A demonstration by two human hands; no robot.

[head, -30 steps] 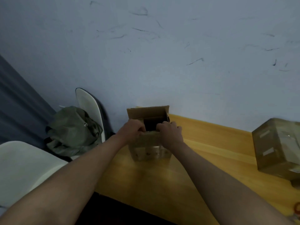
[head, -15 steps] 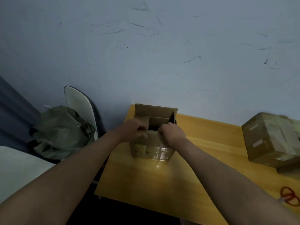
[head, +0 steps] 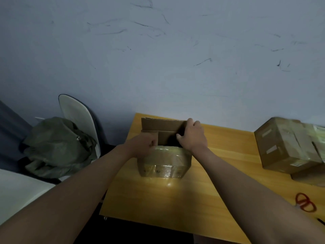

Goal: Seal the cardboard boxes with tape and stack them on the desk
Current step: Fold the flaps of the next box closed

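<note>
An open cardboard box (head: 164, 155) stands near the left end of the wooden desk (head: 175, 199), its top flaps not yet folded shut. The left hand (head: 145, 146) curls over the near-left rim; the right hand (head: 192, 136) grips the far flap (head: 163, 125) at its right corner. That flap stands upright beyond the opening, running left to right, probably to fold toward the person. Taped boxes (head: 288, 145) and scissors (head: 305, 205) lie to the right.

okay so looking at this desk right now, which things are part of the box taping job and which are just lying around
Part of the job:
open cardboard box, held by left hand and right hand
taped boxes
red scissors, likely for cutting tape
wooden desk

Lying about:
green jacket
white chair
</note>
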